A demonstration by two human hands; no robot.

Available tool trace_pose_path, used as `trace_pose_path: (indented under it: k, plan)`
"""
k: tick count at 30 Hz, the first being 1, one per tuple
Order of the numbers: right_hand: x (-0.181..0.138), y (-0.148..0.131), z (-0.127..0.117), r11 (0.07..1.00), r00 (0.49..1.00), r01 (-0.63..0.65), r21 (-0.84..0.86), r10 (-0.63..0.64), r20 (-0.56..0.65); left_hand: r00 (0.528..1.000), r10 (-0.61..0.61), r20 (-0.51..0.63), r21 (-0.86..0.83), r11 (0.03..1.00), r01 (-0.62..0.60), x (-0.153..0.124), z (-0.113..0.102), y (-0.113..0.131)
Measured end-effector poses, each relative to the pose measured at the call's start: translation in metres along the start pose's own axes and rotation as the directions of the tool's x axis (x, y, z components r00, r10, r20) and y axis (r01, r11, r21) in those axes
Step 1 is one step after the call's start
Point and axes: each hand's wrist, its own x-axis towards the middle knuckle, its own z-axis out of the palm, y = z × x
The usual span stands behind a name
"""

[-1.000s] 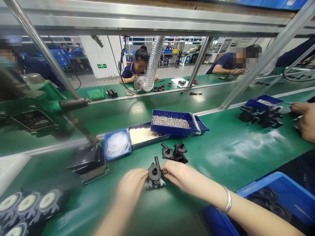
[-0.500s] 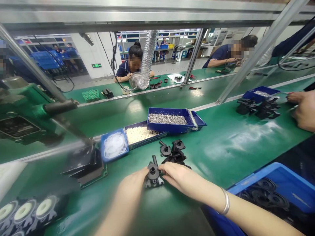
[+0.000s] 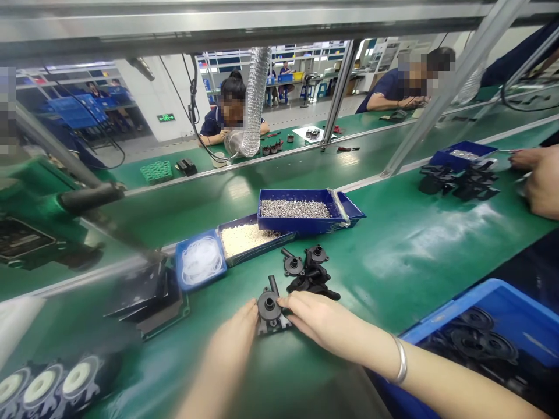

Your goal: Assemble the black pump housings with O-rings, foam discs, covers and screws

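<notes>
A black plastic pump housing point(image 3: 269, 307) with a round top and a side nozzle rests on the green bench. My left hand point(image 3: 233, 337) grips its left side with curled fingers. My right hand point(image 3: 321, 320), a silver bangle on its wrist, pinches its right edge. Just behind lie a few more black housings point(image 3: 308, 270) in a small heap.
Blue trays hold white rings point(image 3: 201, 260), white pellets point(image 3: 247, 238) and metal screws point(image 3: 297, 208). A blue bin of black parts point(image 3: 480, 343) sits at right, a black fixture point(image 3: 148, 297) and a green press point(image 3: 39, 215) at left. Another person's hand point(image 3: 541, 186) works at far right; other workers sit across the line.
Both hands stay on the housing. The view has tilted slightly, so everything sits a little lower and further left in the frame.
</notes>
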Motion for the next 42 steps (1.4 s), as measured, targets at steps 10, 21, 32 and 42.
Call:
trace_pose_path:
  k: [10, 21, 32, 42]
  plan:
    - [-0.006, 0.004, 0.017, 0.993, 0.995, 0.064, -0.098, -0.072, -0.072, 1.0, -0.011, -0.011, -0.11, 0.994, 0.01, 0.001, 0.0, -0.002]
    - [0.02, -0.004, 0.026, 0.99, 0.989, -0.097, 0.104, 0.108, -0.105, 0.908, -0.342, 0.242, -0.564, 0.712, 0.418, 0.007, 0.015, 0.01]
    - [0.019, 0.014, 0.04, 0.992, 0.995, 0.033, 0.122, -0.022, -0.093, 0.981, -0.19, 0.027, -0.405, 0.895, 0.185, -0.004, 0.026, 0.008]
    - [0.021, 0.013, 0.043, 0.994, 0.994, 0.059, 0.088, -0.05, -0.1, 0.989, -0.127, -0.079, -0.105, 0.987, 0.119, -0.011, 0.03, 0.013]
